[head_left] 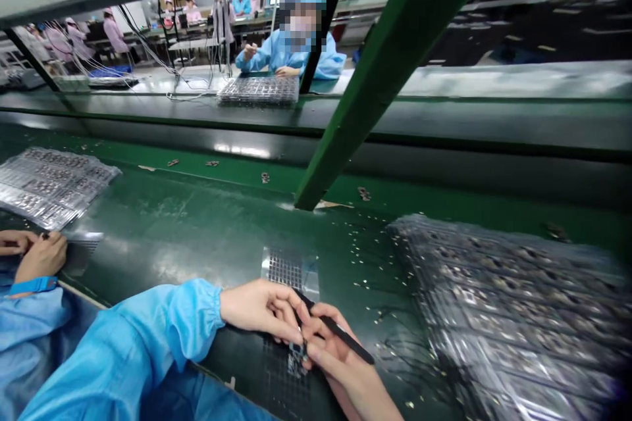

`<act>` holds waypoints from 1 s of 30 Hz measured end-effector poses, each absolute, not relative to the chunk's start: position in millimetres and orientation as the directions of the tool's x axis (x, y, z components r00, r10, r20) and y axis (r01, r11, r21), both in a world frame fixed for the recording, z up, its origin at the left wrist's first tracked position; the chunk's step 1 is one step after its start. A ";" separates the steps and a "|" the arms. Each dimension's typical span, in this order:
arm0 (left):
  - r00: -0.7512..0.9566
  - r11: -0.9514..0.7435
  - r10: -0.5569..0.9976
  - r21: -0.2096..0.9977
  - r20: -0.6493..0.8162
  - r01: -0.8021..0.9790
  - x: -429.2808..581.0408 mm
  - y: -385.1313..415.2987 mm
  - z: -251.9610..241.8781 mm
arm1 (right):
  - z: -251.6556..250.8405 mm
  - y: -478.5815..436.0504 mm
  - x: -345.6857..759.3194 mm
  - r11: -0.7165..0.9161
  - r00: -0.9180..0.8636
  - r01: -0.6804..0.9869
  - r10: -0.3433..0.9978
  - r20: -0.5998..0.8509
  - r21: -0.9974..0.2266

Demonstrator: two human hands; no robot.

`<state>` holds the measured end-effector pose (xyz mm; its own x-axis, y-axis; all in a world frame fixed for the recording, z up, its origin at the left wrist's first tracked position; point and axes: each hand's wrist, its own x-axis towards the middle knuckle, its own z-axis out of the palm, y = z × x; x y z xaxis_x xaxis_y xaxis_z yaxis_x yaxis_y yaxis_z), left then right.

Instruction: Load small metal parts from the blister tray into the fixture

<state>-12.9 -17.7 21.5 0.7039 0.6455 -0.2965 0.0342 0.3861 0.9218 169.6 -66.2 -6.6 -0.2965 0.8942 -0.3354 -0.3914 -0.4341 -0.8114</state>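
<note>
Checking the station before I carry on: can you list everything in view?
green conveyor belt: one, dark green, across the view
slanted crossbar: one, green, above the belt
large silvery sheets of small parts: three, two on the belt, one beyond it
small silver mesh sheet: one, silver, on the belt by the hands
loose metal bits: many, pale to brown, scattered on the belt
tweezers: one pair, black, in the right hand
co-worker: one, blue smock, across the belt
co-worker's hands: two, blue wrist strap, lower left
distant workers: several, pink or blue, background
left hand: one, at the mesh sheet, blue sleeve
right hand: one, holding the tweezers
</note>
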 end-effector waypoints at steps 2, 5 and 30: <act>0.670 0.337 0.687 0.940 -0.281 0.048 -19.5 -6.6 25.7 | -7.2 -62.3 170.8 -0.409 -0.197 -0.359 0.912 -0.361 -0.839; 0.444 0.186 0.866 0.972 -0.230 0.141 -35.9 34.6 34.2 | -6.7 -50.2 169.8 -0.356 -0.001 -0.307 0.927 -0.374 -0.883; -0.284 0.265 0.926 0.111 0.249 0.958 -176.8 207.2 62.3 | -21.2 -19.7 159.1 -0.166 0.071 -0.108 0.982 -0.174 -0.980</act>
<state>-176.8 207.2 62.3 -0.2844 0.9258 0.2490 0.9580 0.2645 0.1105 159.1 -19.7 -21.2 0.0714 0.9822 -0.1738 -0.1082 -0.1656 -0.9802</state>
